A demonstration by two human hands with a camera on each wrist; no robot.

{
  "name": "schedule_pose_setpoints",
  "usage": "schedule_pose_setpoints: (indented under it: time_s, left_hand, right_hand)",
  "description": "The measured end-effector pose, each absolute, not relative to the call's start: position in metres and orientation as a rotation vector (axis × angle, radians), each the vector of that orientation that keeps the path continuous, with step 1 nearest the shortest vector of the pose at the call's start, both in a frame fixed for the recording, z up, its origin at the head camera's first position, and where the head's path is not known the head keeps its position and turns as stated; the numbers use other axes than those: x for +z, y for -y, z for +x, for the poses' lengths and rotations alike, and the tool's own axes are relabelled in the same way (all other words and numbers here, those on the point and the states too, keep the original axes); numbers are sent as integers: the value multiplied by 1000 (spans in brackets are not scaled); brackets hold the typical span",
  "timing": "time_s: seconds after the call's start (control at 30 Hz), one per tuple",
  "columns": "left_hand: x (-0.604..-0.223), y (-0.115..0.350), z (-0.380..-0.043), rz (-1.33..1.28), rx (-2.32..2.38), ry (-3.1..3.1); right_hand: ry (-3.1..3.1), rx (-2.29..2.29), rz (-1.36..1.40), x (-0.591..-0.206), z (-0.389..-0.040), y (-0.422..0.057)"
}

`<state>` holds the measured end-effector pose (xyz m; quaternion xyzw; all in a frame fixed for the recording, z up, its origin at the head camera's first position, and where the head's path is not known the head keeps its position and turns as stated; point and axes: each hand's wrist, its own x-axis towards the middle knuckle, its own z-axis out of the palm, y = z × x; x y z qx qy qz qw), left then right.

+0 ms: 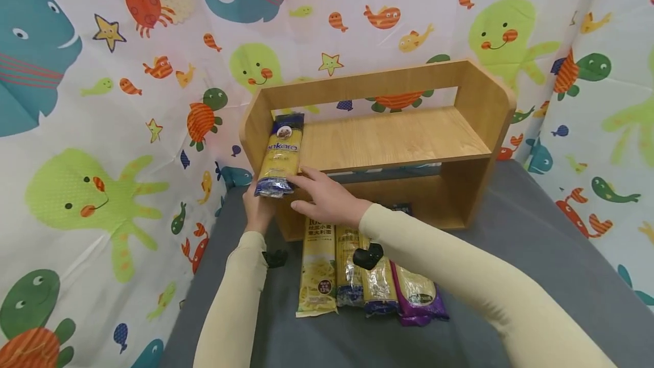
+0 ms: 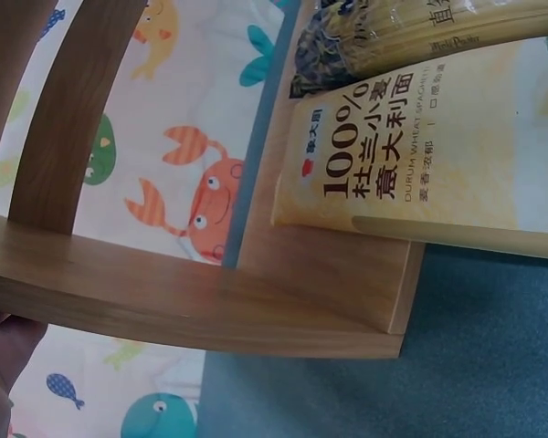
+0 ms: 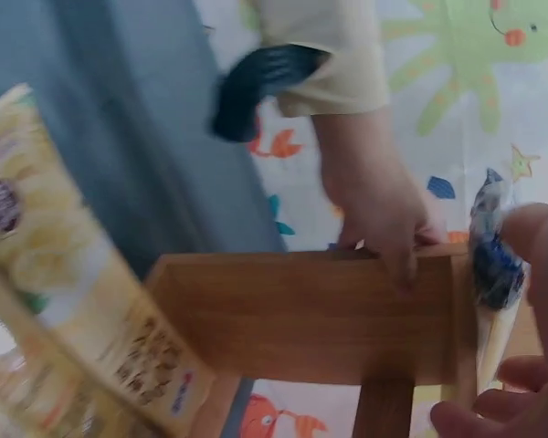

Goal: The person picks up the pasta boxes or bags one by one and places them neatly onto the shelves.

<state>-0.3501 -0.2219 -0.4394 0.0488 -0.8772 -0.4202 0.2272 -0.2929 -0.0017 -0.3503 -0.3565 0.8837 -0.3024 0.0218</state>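
Note:
A yellow-and-blue spaghetti pack (image 1: 282, 155) lies on the upper board at the left end of the wooden shelf (image 1: 393, 135), its lower end jutting past the front edge. My left hand (image 1: 258, 209) is at the shelf's left side panel; the right wrist view shows its fingers bent over the panel's edge (image 3: 301, 260), gripping it. The right hand (image 1: 332, 200) is beside the pack's near end, fingertips at its right edge, with thumb and fingers spread. In the right wrist view, the pack's crinkled end (image 3: 495, 246) sits close to those fingers.
Several pasta packs stand leaning in the lower compartment's left and middle, among them a cream durum wheat pack (image 1: 318, 271) and a purple-ended one (image 1: 419, 300). A grey cloth (image 1: 511, 277) covers the table. Patterned curtain (image 1: 204, 44) hangs behind and at both sides.

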Motion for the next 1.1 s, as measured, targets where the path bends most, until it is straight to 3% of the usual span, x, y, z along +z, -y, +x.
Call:
schedule_pose_setpoints:
  time_s: [0.67, 1.1]
  left_hand:
    - [-440, 223, -351, 219, -1349, 2448]
    - [-440, 223, -351, 242, -1471, 2409]
  right_hand:
    - [-2968, -870, -633, -396, -289, -213]
    - [-2936, -885, -331, -443, -273, -264]
